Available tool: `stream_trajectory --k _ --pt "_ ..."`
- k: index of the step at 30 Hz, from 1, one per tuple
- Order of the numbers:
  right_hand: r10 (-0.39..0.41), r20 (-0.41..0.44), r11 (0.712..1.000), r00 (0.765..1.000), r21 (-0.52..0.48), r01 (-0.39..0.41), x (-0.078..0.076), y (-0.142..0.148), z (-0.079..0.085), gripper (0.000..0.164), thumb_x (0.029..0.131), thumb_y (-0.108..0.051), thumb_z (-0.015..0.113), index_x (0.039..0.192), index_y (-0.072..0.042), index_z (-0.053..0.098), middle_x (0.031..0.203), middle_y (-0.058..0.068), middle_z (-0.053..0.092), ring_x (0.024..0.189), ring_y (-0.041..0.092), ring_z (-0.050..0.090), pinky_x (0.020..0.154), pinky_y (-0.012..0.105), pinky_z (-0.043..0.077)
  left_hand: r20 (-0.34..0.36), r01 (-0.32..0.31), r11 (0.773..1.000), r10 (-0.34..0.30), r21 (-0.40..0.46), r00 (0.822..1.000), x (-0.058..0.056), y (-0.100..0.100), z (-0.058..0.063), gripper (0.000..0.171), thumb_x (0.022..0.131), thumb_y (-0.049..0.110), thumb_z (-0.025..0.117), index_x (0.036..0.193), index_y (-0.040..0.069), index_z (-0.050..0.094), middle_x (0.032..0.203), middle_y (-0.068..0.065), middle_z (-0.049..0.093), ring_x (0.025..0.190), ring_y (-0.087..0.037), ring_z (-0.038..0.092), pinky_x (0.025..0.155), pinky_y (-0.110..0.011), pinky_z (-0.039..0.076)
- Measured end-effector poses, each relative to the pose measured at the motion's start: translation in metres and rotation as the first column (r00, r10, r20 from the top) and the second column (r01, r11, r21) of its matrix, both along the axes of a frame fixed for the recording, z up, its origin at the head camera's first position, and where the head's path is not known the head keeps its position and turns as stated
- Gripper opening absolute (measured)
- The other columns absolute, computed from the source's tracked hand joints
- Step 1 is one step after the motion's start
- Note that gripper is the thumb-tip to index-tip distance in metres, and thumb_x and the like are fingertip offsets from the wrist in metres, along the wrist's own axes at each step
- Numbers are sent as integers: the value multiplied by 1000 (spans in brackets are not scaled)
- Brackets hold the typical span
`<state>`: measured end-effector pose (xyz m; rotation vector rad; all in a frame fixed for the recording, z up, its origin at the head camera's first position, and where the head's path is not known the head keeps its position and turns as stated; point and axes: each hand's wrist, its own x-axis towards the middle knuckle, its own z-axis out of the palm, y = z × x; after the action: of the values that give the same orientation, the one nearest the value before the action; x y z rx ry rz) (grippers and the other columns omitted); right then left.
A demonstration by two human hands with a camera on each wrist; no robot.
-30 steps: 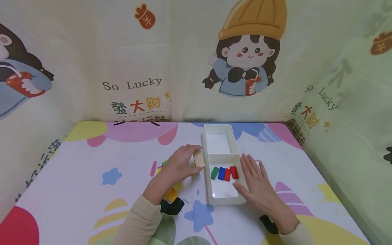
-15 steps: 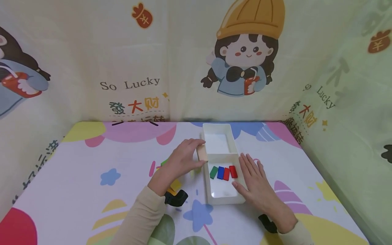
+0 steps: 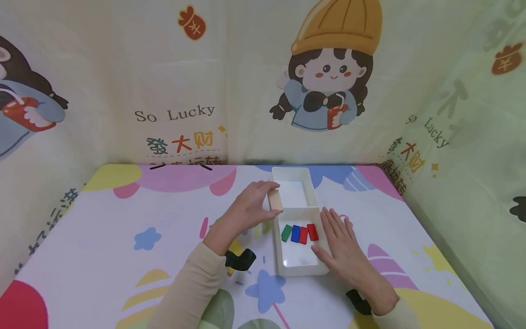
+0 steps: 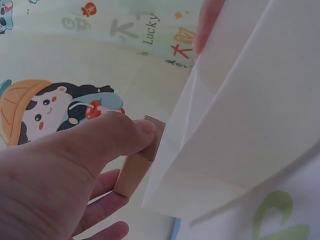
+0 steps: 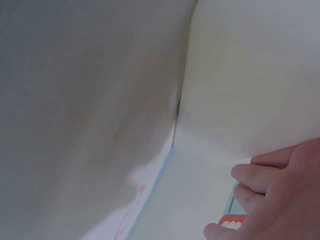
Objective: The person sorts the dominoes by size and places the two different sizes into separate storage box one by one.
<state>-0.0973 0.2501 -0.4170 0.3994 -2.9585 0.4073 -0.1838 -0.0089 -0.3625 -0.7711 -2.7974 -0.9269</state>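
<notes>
My left hand (image 3: 246, 208) pinches a plain wooden block (image 3: 275, 201) by its ends, between thumb and fingers. The block is over the left rim of a white two-compartment box (image 3: 302, 271), near the divider. In the left wrist view the block (image 4: 135, 172) is close to the box's outer wall (image 4: 240, 140). Four-sided coloured pieces lie in the near compartment: a green block (image 3: 286, 233), a blue block (image 3: 296, 233) and two red blocks (image 3: 312, 232). My right hand (image 3: 343, 249) lies flat with straight fingers along the box's right side; contact is unclear.
Yellow pieces (image 3: 236, 247) lie on the table left of the box, mostly hidden by my left wrist and its black camera mount (image 3: 241, 260). The far compartment (image 3: 293, 194) shows a bare floor. Printed cloth walls (image 3: 246, 91) surround the patterned table (image 3: 98, 256).
My left hand has moved right and slightly away from me, carrying the wooden block from beside the box to over its left rim. The right hand has stayed put.
</notes>
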Motion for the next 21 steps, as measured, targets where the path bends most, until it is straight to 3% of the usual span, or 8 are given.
stream_trajectory --k 9,21 --pt "11 -20 1000 1000 -4 -11 0 3 -3 89 90 -53 56 159 -10 19 166 12 16 154 36 8 122 62 2 -10 54 998 -54 13 998 -8 15 4 60 85 26 78 138 11 54 136 -8 59 120 -25 54 95 -37 56" --pt "12 -22 1000 1000 -23 -12 0 3 -4 88 90 -53 56 159 -11 19 166 12 17 154 35 9 123 61 1 45 55 997 -53 -45 998 -23 48 8 61 87 30 76 141 17 51 139 -4 58 118 -20 56 93 -32 57"
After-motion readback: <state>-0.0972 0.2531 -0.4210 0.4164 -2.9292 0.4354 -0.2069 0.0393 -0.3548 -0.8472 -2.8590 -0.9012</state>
